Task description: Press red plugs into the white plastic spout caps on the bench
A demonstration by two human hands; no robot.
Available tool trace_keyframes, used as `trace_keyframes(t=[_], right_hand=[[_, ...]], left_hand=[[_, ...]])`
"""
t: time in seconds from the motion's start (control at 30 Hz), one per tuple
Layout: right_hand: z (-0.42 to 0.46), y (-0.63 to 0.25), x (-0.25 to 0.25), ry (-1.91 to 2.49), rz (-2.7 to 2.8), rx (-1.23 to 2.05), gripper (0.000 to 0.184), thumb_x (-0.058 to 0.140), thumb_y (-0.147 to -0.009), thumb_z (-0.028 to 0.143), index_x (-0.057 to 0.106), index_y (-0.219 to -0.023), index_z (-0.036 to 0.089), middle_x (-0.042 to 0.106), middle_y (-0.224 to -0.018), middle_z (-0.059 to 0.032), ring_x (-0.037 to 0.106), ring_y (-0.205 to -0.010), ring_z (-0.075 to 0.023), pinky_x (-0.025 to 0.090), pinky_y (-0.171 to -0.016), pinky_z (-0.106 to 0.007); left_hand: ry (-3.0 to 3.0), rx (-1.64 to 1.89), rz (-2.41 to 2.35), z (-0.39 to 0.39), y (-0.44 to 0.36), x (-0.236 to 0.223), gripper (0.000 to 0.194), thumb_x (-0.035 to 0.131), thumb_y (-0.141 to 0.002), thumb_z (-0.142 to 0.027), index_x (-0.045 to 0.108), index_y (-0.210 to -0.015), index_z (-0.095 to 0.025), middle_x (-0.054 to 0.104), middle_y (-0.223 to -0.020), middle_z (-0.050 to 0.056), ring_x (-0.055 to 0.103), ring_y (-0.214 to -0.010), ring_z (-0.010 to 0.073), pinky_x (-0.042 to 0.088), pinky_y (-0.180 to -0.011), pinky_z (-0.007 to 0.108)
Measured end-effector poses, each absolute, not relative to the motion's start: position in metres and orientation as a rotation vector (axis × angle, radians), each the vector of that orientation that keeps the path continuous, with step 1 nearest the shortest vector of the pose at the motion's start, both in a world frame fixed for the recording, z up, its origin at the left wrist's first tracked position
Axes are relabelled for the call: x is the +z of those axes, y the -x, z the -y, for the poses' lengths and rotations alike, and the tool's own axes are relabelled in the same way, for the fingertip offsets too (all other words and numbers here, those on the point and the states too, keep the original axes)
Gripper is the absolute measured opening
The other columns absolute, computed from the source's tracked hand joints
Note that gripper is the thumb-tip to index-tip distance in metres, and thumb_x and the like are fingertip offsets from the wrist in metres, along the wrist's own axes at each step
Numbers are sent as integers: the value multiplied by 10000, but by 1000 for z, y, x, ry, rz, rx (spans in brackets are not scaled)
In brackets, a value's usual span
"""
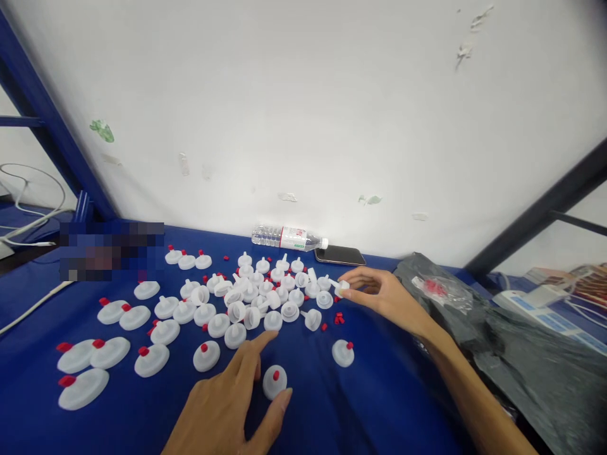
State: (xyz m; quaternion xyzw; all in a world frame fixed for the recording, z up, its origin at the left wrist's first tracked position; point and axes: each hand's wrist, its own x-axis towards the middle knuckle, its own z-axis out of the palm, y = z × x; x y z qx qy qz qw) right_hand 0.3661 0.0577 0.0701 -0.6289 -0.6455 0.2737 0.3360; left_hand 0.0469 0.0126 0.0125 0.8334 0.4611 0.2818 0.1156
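At the right edge of a pile of white nozzle caps, my right hand pinches one white nozzle cap between thumb and fingertips. My left hand is open over the near side of the table, thumb and index finger spread apart. Between them stands a white cap with a red tip, close to the thumb. The index fingertip is just below a bare white cap at the pile's front. Small red tips lie loose beside the pile. Another red-tipped cap sits below my right hand.
Several red-tipped caps are spread over the left of the blue table. A plastic water bottle lies against the wall beside a phone. Dark plastic bags and a clear bag with red pieces are at right.
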Motion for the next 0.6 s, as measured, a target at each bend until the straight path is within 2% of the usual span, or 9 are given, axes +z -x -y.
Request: trace_keyframes(t=[0.13,0.33,0.47,0.53,0.6], right_hand=[[-58,-363,70,1578,1630,739,345,792,-845,515,764,-1068,253,805,-1102,-60,752,-1045,-267,555,-934,-409],[-58,-360,68,1528,1590,745,320,808,-839,495,759,-1032,244,810,-1064,-60,753,-1011,-267,546,-918,-419],[-51,-349,77,1468,1611,771,329,821,-832,483,753,-1056,253,798,-1025,-39,734,-946,-228,537,-838,-359],[-43,-338,84,1437,1632,860,351,862,-798,441,736,-1068,256,787,-961,-16,704,-832,-188,520,-765,-321],[-32,-323,90,1386,1662,1028,388,896,-763,389,716,-1081,258,777,-952,-2,664,-747,-155,497,-694,-291]], left_hand=[[-2393,861,-1344,-11,-46,15,423,421,-1066,-487,437,-1461,-339,737,-1077,-7,773,-831,206,576,-630,292],[-2304,828,-1360,-10,-47,19,408,359,-1085,-540,456,-1435,-353,692,-1010,-27,737,-737,171,565,-651,303],[-2213,850,-1310,-10,-47,21,379,395,-1092,-501,434,-1428,-330,638,-909,-61,581,-488,90,491,-521,246],[-2218,937,-1241,-11,-46,21,375,441,-1085,-461,438,-1437,-333,612,-874,-70,515,-448,72,456,-468,216],[-2250,1047,-1143,-13,-43,19,371,469,-1079,-402,463,-1446,-348,609,-877,-66,526,-476,64,475,-488,188]])
